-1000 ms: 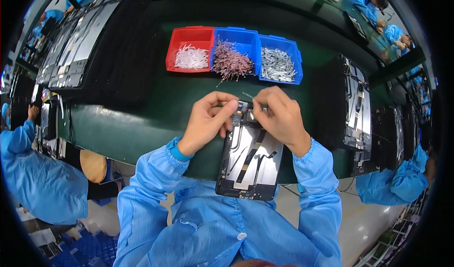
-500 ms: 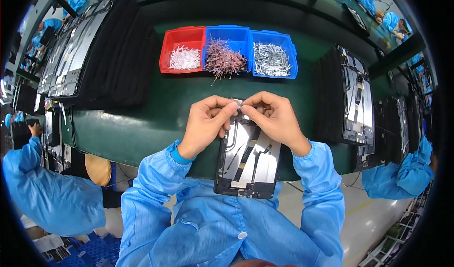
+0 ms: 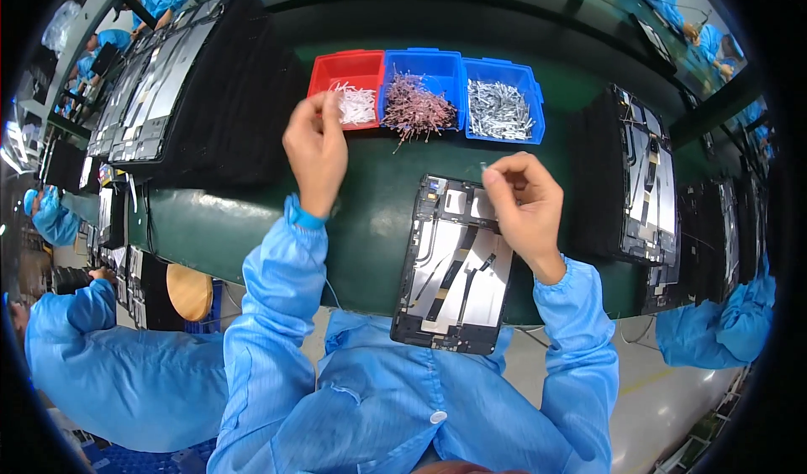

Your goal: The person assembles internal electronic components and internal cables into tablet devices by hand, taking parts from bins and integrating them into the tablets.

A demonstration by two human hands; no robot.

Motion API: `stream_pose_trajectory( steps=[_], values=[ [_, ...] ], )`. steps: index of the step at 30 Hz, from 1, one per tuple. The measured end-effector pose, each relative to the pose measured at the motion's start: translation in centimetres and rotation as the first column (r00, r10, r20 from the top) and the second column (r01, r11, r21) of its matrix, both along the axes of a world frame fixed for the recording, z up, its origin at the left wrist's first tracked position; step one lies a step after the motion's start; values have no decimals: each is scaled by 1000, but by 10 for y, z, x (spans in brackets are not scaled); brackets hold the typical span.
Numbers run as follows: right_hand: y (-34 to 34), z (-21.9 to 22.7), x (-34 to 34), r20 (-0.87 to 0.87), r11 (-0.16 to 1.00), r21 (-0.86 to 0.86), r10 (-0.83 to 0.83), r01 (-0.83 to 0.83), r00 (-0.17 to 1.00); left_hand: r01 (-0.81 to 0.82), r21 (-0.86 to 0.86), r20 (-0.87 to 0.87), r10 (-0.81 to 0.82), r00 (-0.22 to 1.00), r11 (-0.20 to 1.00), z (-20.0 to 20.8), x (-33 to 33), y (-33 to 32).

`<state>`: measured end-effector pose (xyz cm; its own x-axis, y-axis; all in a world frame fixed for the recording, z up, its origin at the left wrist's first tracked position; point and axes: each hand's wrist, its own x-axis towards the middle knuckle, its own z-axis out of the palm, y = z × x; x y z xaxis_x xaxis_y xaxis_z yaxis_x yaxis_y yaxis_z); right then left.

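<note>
Opened tablet (image 3: 454,285) lies lengthwise on the green table (image 3: 366,251), hands apart

And here's the scene: a dark green table, glossy in patches, its near edge curving in this wide view. A pale floor (image 3: 639,381) shows below, a round tan seat (image 3: 189,292) off to the left. It's a busy room! A co-worker in blue (image 3: 126,381) sits at left, a blue sleeve (image 3: 710,331) shows at right, and more blue-clad people work along the upper rim.

On the table, a tall stack of panels (image 3: 160,87) stands at left, a smaller stack (image 3: 647,176) at right. At far centre, three bins in a row: a red bin (image 3: 324,75) with white strips (image 3: 360,107), a middle blue bin (image 3: 445,69) with copper-coloured pieces (image 3: 419,108), an end blue bin (image 3: 517,72) with silvery pieces (image 3: 500,113).

Now the tablet, right in front of the wearer, inner side up! Its long axis runs away from the body, leaning slightly right; the far end points toward the bins, the near end juts past the table edge.

Left hand (image 3: 330,104) is at the red bin's near left side, fingers curled, tips close to the thumb; whether they grip anything, I cannot tell. Right hand (image 3: 487,173), over the tablet's upper right edge, has thumb and forefinger pinched on a small pale piece (image 3: 484,167).
</note>
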<state>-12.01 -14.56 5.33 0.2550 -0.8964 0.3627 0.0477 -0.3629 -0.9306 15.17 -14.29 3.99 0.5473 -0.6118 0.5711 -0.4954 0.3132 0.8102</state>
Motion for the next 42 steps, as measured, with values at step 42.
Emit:
stream_pose_trajectory(
  steps=[42],
  values=[
    [58, 117, -3, 314, 805, 96, 534, -586, 785, 350, -42, 571, -265, 777, 936, 23, -88, 112]
  ],
)
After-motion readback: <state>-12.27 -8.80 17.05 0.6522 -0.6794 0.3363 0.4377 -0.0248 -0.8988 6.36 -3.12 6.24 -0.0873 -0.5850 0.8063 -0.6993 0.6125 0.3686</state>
